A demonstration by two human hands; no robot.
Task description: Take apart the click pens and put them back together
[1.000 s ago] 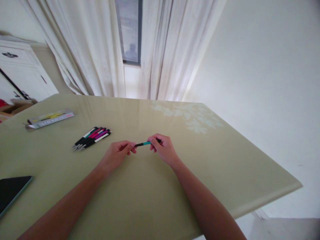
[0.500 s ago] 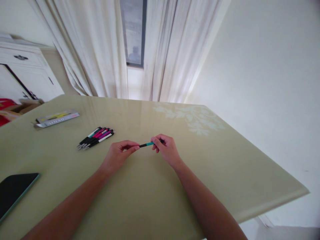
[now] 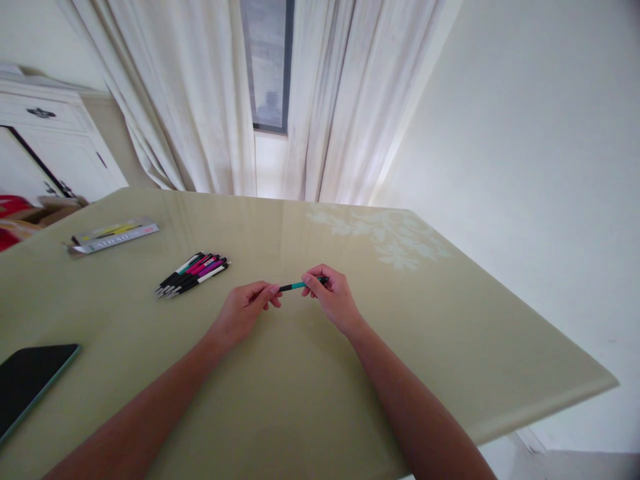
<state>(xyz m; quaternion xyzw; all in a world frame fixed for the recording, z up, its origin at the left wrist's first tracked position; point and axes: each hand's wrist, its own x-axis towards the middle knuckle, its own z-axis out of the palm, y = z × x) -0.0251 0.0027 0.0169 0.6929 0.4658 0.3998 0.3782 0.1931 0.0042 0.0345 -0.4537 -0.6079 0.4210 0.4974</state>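
A teal and black pen [image 3: 295, 286] is held level between my two hands, just over the table [image 3: 300, 373]. My left hand [image 3: 247, 303] pinches its black end between thumb and forefinger, which hide the tip. Around the other end, the fingers of my right hand [image 3: 327, 293] are closed, with a bit of dark pen showing past them. To the left of my left hand lies a bunch of pens [image 3: 193, 275] in black, white, pink, purple and teal, their silver tips toward the lower left.
A long printed box [image 3: 117, 237] with yellow on it lies at the far left of the table. A dark tablet-like device [image 3: 33, 380] rests at the near left. Beyond the table hang pale curtains [image 3: 200, 100], and a white cabinet [image 3: 55, 140] stands at the left.
My left hand has shifted slightly to the right along the pen, and its lower fingers now show beneath it. The right hand stays nearly where it was.
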